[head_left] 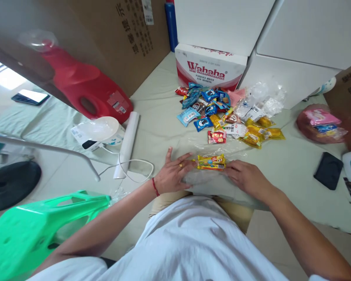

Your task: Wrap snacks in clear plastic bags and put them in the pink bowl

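Note:
Several narrow yellow snack packets [211,162] lie side by side on a clear plastic bag [193,177] near the front edge of the table. My left hand [175,171] rests flat with its fingers spread, the fingertips on the plastic and at the packets' left end. At the opposite end, my right hand [247,177] has its fingers closed on the packets' right tips; the thumb is partly hidden. Just beyond sits a red snack packet [217,137], in front of a pile of blue wrapped snacks [210,110] and yellow wrapped cakes [253,136].
A Wahaha carton [212,68] stands behind the pile. On the left are a red jug [90,86], a white roll [126,144], a paper cup [112,130] and a white cable. A pink bowl [305,130] of packets and a black item [328,170] lie right. A green stool [46,226] stands lower left.

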A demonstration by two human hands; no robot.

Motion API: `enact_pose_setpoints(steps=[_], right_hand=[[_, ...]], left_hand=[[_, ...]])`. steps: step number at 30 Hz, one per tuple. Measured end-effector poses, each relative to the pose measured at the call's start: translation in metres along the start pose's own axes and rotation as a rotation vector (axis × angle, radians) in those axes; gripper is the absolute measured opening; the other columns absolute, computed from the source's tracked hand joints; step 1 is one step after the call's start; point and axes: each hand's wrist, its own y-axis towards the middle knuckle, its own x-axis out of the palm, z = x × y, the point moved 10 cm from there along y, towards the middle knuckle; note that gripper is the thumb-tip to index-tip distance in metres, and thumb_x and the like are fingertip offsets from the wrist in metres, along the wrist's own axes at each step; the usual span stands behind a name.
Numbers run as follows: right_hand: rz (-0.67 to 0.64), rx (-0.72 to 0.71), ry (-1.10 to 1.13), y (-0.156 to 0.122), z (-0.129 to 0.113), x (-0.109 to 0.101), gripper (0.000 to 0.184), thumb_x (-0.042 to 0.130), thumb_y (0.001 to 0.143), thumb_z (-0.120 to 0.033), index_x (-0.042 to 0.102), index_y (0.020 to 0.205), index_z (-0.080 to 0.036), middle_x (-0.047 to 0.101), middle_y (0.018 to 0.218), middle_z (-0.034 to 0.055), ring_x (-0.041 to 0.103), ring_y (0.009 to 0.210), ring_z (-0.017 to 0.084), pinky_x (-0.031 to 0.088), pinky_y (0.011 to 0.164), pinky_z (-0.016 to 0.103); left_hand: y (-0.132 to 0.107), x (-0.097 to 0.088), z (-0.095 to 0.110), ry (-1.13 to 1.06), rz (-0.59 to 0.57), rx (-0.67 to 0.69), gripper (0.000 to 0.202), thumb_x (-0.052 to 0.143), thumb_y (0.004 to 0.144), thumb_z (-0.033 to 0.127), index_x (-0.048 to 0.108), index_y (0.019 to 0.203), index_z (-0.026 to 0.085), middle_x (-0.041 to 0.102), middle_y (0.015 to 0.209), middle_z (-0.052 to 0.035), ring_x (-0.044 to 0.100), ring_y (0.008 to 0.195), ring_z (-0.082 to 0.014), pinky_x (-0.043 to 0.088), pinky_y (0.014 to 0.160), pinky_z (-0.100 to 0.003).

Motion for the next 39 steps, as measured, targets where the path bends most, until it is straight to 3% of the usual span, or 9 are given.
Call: enact_pose_setpoints(steps=[9, 16, 22, 25, 27, 30, 33, 36, 39], right_hand=[[-0.095, -0.07, -0.113, 0.032, 0.007, -0.024, 0.037, 0.04, 0.108, -0.034, 0.074, 0.107, -0.022, 0.065, 0.093, 0.0073, 0.06, 0.084, 0.018, 0.035, 0.066, 0.028], [-0.095, -0.063, -0.025, 0.042, 0.011, -0.022, 0.037, 0.04, 0.108, -0.036, 0.073, 0.104, -0.021, 0.064, 0.096, 0.0072, 0.062, 0.084, 0.018, 0.04, 0.07, 0.028], [-0.02, -0.128, 0.181, 0.058, 0.021, -0.026, 0.03, 0.046, 0.104, -0.031, 0.073, 0.097, -0.02, 0.066, 0.11, 0.0101, 0.062, 0.098, 0.021, 0.048, 0.083, 0.032], [0.002, -0.205, 0.261, 0.069, 0.024, -0.025, 0.029, 0.045, 0.103, -0.03, 0.071, 0.095, -0.019, 0.068, 0.112, 0.0113, 0.061, 0.106, 0.023, 0.047, 0.093, 0.037], [-0.047, -0.185, 0.32, 0.075, 0.03, -0.017, 0.031, 0.041, 0.105, -0.032, 0.069, 0.098, -0.019, 0.071, 0.105, 0.0095, 0.063, 0.099, 0.022, 0.047, 0.09, 0.035], [-0.144, -0.064, 0.362, 0.079, 0.044, 0.002, 0.034, 0.037, 0.106, -0.036, 0.067, 0.099, -0.02, 0.07, 0.088, 0.0047, 0.063, 0.08, 0.018, 0.045, 0.075, 0.029], [-0.168, 0.0, 0.329, 0.079, 0.051, 0.011, 0.035, 0.038, 0.105, -0.039, 0.065, 0.092, -0.021, 0.065, 0.077, 0.0015, 0.057, 0.069, 0.017, 0.04, 0.068, 0.027], [-0.17, 0.008, 0.326, 0.079, 0.053, 0.012, 0.035, 0.038, 0.104, -0.04, 0.063, 0.087, -0.021, 0.062, 0.073, 0.0006, 0.053, 0.065, 0.016, 0.037, 0.065, 0.026], [-0.178, 0.04, 0.347, 0.08, 0.055, 0.013, 0.035, 0.039, 0.103, -0.039, 0.061, 0.084, -0.021, 0.061, 0.071, 0.0004, 0.05, 0.064, 0.015, 0.035, 0.063, 0.026]], left_hand=[[-0.002, 0.006, -0.013, -0.061, -0.057, -0.185, 0.077, 0.069, 0.085, 0.058, 0.05, 0.151, 0.022, 0.061, 0.148, -0.0167, 0.034, 0.153, -0.0394, -0.021, 0.119, -0.07], [0.022, 0.01, -0.002, -0.074, -0.107, -0.091, 0.057, 0.062, 0.094, 0.045, 0.053, 0.15, 0.039, 0.054, 0.156, -0.0073, 0.028, 0.156, -0.0366, -0.02, 0.118, -0.074], [0.021, -0.002, -0.014, -0.113, 0.02, -0.19, 0.035, 0.056, 0.098, 0.048, 0.076, 0.124, 0.037, 0.031, 0.17, -0.0016, 0.006, 0.161, -0.0377, 0.006, 0.127, -0.067], [0.014, -0.009, -0.026, -0.332, 0.152, -0.286, 0.039, 0.047, 0.103, 0.045, 0.081, 0.112, 0.028, 0.058, 0.152, -0.0075, 0.032, 0.156, -0.0305, 0.031, 0.125, -0.057], [0.009, -0.005, -0.036, -0.527, 0.223, -0.393, 0.046, 0.04, 0.106, 0.046, 0.079, 0.112, 0.024, 0.074, 0.127, -0.0095, 0.061, 0.132, -0.0254, 0.047, 0.115, -0.048], [0.0, 0.006, -0.054, -0.681, 0.307, -0.625, 0.051, 0.036, 0.106, 0.051, 0.075, 0.114, 0.02, 0.079, 0.107, -0.0077, 0.073, 0.099, -0.0205, 0.058, 0.097, -0.039], [-0.005, -0.002, -0.055, -0.675, 0.361, -0.672, 0.053, 0.033, 0.105, 0.054, 0.068, 0.123, 0.019, 0.077, 0.115, -0.01, 0.071, 0.106, -0.0222, 0.057, 0.097, -0.039], [0.001, -0.015, -0.026, -0.563, 0.283, -0.408, 0.069, 0.032, 0.1, 0.064, 0.048, 0.149, 0.017, 0.06, 0.147, -0.0167, 0.056, 0.137, -0.0297, 0.039, 0.121, -0.052], [-0.002, -0.007, 0.011, -0.302, 0.158, -0.161, 0.099, 0.047, 0.086, 0.081, 0.033, 0.159, 0.016, 0.042, 0.161, -0.0236, 0.035, 0.153, -0.0392, 0.011, 0.128, -0.065]])
